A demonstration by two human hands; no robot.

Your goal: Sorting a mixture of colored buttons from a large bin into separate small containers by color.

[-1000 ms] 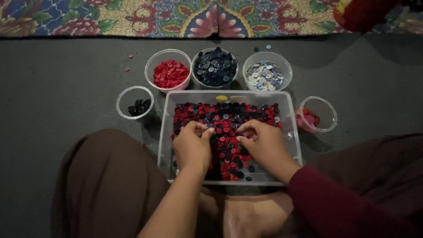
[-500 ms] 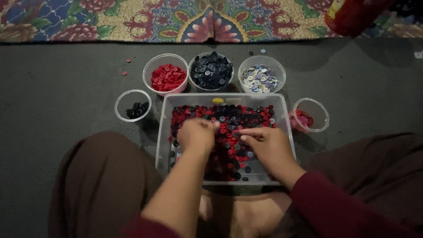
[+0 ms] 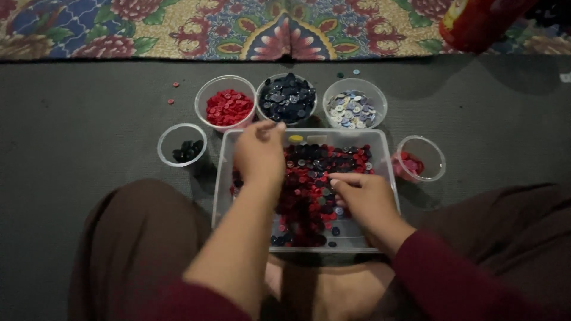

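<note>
The left hand, fingertips pinched together, has been lifted from the mixed buttons toward the tray's far edge, while the right hand stays curled on them.

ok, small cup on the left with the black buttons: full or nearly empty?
Nearly empty. The small clear cup holds only a few black buttons on its bottom; it stands upright.

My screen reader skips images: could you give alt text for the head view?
A left hand reaches toward three bowls of sorted buttons while the right hand rests in a clear tray of mixed red and dark buttons.
</note>
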